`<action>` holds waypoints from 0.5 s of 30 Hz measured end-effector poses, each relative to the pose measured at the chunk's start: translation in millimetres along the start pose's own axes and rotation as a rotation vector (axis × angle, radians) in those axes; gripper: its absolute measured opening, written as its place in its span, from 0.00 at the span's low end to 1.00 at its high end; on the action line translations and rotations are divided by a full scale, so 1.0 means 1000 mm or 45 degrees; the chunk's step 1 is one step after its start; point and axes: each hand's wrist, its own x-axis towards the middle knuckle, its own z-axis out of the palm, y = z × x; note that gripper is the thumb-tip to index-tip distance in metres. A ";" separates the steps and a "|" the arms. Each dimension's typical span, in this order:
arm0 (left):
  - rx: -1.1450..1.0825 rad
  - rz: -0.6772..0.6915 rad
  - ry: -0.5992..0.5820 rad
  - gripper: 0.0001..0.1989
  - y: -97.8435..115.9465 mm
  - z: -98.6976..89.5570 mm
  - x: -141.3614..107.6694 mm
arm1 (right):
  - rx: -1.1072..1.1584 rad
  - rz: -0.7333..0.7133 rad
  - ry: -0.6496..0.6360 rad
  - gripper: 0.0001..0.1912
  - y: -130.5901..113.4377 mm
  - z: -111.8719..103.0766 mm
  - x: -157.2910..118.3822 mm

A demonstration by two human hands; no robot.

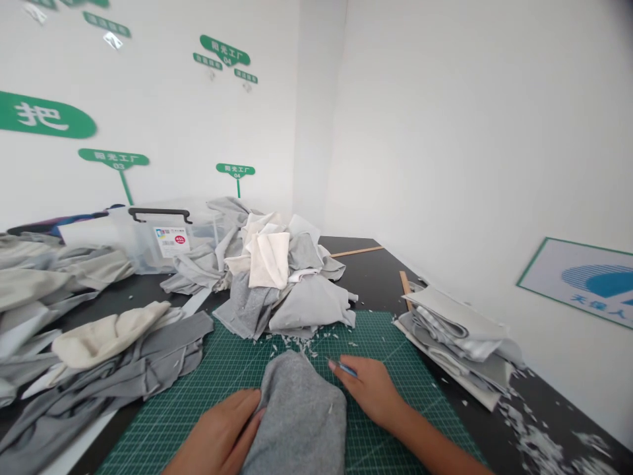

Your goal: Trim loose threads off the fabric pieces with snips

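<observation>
A grey, knitted-looking piece of cloth (301, 415) lies on the green cutting mat (390, 336) in front of me, its narrower end pointing away. My left hand (225, 422) grips the left edge of this cloth, with the thumb and fingers pinched on it. Just off the cloth's right side, my right hand (368, 389) is closed on a slim blue tool (345, 368) with a thin tip pointing left; its exact kind is too small to make out. Small pale scraps (297, 344) are scattered on the mat beyond the cloth.
A heap of grey and cream cloth pieces (270, 260) rises at the mat's far edge. More cloths (168, 349) cover the left. Folded pieces (459, 336) are stacked at right, near lint scraps (534, 442). A clear plastic box (148, 247) stands behind; wooden strips (356, 251) lie beyond.
</observation>
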 end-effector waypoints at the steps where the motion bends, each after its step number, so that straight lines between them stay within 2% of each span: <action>1: 0.011 -0.023 -0.004 0.15 0.003 0.000 0.001 | 0.027 -0.038 -0.011 0.29 0.002 -0.002 -0.001; 8: 0.039 -0.208 -0.070 0.16 0.024 -0.002 0.009 | 0.234 -0.164 -0.084 0.23 0.020 0.000 -0.005; 15: 0.137 -0.259 -0.083 0.17 0.032 -0.008 0.015 | 0.059 -0.252 -0.320 0.24 0.035 -0.001 -0.015</action>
